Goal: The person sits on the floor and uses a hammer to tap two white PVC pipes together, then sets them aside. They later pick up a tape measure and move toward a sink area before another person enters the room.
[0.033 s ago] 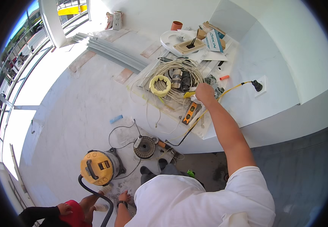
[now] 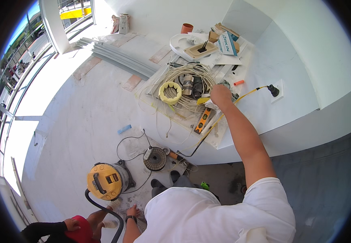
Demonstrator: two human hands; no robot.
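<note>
My right hand (image 2: 221, 96) reaches over the cluttered counter corner, its fingers curled into a closed grip. A yellow toothed piece (image 2: 202, 100) and a bit of crumpled white material (image 2: 210, 105) show at its left edge; what lies inside the grip is hidden. Left of it is a large coil of pale cable (image 2: 174, 73), with a cream notched ring (image 2: 170, 92) on top. An orange spirit level (image 2: 203, 120) lies just nearer to me. My left hand (image 2: 133, 211), with a dark band at the wrist, hangs low by my side, fingers loosely apart and holding nothing visible.
A yellow plug (image 2: 273, 90) cord runs from a wall socket. On the floor stand a yellow-topped vacuum (image 2: 106, 181) and a cable reel (image 2: 155, 158). Another person's hand (image 2: 72, 224) rests on red clothing at lower left. Grey metal profiles (image 2: 118, 56) lie farther off.
My right hand has shifted very slightly to the right and away from me over the pile. The whole view has moved a little; the other things stay in place.
</note>
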